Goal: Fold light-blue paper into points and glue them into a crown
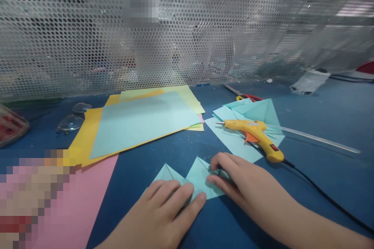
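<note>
Folded light-blue paper (198, 175) with two pointed peaks lies on the blue table near its front. My left hand (172, 210) rests over its left part, fingers spread and pressing it down. Around its right edge my right hand (236, 179) is closed, thumb and fingertips pinching the paper. Beyond my right hand, a yellow glue gun (253, 130) with a clear glue stick lies on more folded light-blue paper (269, 111), its nozzle pointing left.
Stacked coloured sheets (143, 124) lie at the back centre-left, with pink paper (78, 202) nearer. Glasses (70, 123) are left, scissors (254, 97) behind the glue gun. A black cord (321, 190) runs right. Perforated metal mesh (187, 46) stands behind.
</note>
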`<action>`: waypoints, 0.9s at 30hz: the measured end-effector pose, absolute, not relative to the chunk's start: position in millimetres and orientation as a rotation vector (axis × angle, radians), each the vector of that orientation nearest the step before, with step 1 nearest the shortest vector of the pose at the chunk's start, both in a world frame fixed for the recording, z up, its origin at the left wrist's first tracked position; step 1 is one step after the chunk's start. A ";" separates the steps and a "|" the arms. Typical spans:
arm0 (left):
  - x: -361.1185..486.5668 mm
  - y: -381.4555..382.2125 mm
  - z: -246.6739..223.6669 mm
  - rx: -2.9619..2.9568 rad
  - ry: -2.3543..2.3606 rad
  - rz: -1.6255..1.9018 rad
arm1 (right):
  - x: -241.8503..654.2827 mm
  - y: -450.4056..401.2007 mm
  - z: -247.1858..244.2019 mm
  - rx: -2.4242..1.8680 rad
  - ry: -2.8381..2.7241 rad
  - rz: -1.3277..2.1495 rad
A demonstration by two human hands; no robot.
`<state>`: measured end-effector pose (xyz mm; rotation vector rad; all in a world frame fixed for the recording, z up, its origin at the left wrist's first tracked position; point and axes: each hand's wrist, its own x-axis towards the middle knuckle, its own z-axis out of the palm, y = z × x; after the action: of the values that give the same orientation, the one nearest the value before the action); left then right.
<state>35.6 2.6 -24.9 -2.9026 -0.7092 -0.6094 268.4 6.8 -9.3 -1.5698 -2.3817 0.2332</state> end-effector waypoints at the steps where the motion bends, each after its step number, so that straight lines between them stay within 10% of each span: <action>1: 35.5 3.1 -24.4 -2.917 -0.688 -0.616 | 268.8 6.7 -8.2 -1.589 -2.368 0.271; 27: 35.1 -9.5 16.4 -2.673 -0.625 -0.734 | 256.8 -5.7 8.9 -1.340 -1.773 1.125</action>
<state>35.1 -9.5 16.4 -2.6726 -0.6254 -0.7345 256.8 -5.7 8.9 -1.3396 -1.7733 1.1249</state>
